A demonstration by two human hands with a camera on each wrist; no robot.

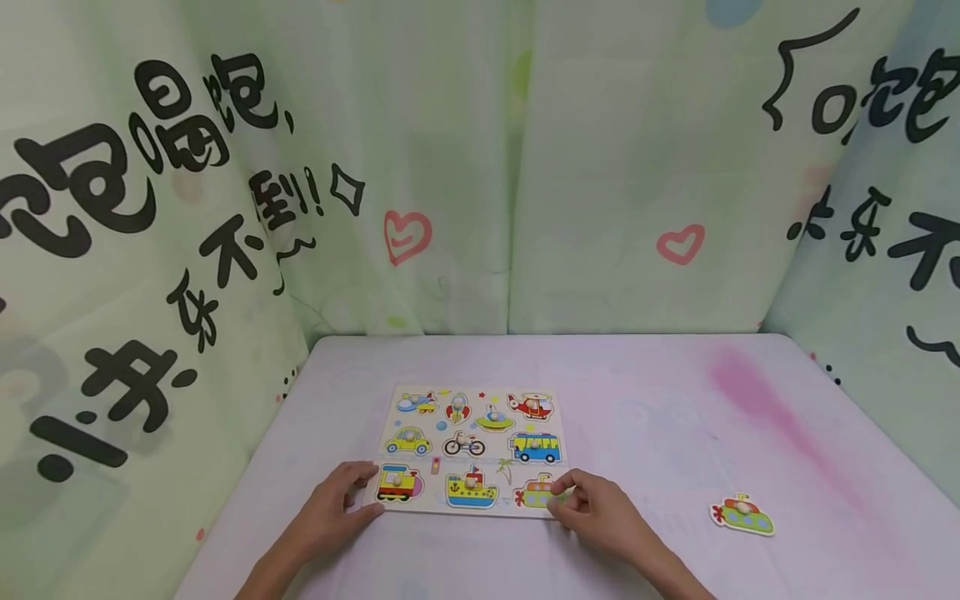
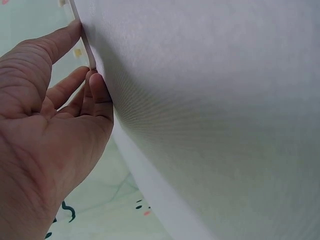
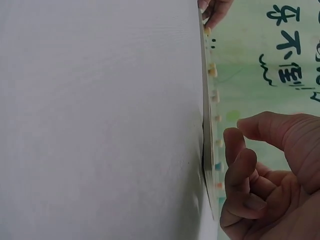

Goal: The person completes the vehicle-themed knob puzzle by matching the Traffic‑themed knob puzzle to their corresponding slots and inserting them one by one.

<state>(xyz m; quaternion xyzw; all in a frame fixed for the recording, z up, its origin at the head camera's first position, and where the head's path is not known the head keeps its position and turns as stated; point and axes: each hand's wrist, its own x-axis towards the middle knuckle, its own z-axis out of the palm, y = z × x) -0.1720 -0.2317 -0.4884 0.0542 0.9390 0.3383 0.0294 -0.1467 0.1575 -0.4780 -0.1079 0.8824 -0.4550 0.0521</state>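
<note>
A peg puzzle board (image 1: pixel 433 502) with vehicle pictures lies flat on the table. My left hand (image 1: pixel 327 508) grips its lower left corner, thumb at the front and fingers along the left side. In the left wrist view, the fingertips (image 2: pixel 101 87) press at the board's edge. My right hand (image 1: pixel 600 512) is at the lower right corner, over the right end of the green submarine picture (image 1: pixel 534 497) and partly hiding it. The right wrist view shows its fingers (image 3: pixel 245 162) loosely bent, with nothing between them and the thumb. A loose submarine piece (image 1: pixel 742 515) lies to the right.
Pale table cloth (image 1: pixel 637 400) surrounds the board, with a pink stain (image 1: pixel 765 408) at the right. Printed curtains (image 1: pixel 465 167) hang along the back and both sides. Small knobs (image 3: pixel 213 69) stick up from the board.
</note>
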